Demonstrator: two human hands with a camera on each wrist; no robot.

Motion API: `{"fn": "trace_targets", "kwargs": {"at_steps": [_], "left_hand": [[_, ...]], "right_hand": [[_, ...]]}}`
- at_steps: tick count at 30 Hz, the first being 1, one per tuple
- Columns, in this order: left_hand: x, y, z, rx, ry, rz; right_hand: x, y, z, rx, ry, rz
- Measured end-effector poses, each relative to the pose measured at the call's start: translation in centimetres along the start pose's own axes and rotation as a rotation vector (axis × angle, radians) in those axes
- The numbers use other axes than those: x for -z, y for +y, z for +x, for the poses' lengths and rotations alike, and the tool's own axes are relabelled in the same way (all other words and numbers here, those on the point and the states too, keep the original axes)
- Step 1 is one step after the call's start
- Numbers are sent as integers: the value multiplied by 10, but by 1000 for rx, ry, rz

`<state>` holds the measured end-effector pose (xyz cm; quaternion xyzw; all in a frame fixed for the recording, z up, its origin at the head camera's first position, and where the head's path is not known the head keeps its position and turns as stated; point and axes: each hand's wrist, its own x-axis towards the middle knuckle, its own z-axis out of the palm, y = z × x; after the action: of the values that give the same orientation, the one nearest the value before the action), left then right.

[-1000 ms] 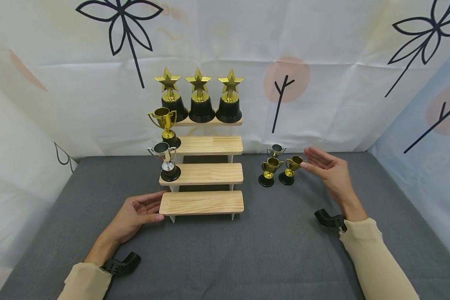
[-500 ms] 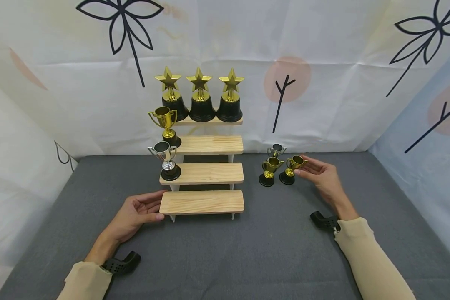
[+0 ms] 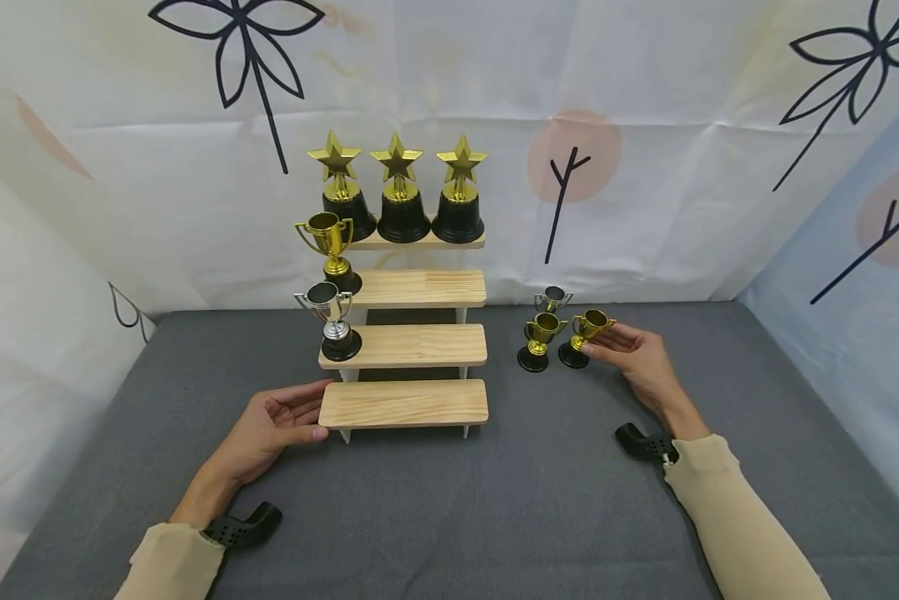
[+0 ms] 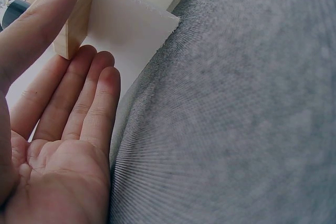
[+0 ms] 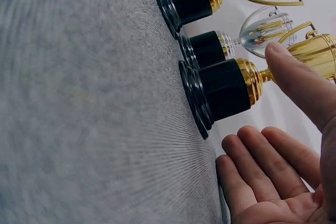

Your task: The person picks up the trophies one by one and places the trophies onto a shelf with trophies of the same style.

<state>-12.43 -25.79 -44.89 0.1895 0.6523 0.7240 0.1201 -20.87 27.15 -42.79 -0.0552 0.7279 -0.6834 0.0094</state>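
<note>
Now the right hand (thumb in front) nearer the rightmost cup

On the desk, the left gold cup hides the base of the far silver cup from the head camera. The right wrist view cuts off the right gold cup, partly behind the right grip; contact is hard to judge. In the left wrist view the desk blurs.

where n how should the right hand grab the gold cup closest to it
Probably by the stem, coming from the right: the gold cup stands upright, its stem slimmer than the bowl or black base, and the right hand is on that side, while another gold cup stands on its left.
</note>
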Motion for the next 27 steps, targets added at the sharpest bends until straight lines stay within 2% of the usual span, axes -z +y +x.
{"fn": "trace_targets", "kwargs": {"at_steps": [6, 18, 27], "left_hand": [[0, -1, 0, 1, 2, 1], [1, -1, 0, 0, 4, 14], [0, -1, 0, 3, 6, 17]], "right_hand": [[-1, 2, 0, 16, -2, -22], [-4, 6, 1, 80, -16, -197], [-5, 9, 2, 129, -44, -198]]}}
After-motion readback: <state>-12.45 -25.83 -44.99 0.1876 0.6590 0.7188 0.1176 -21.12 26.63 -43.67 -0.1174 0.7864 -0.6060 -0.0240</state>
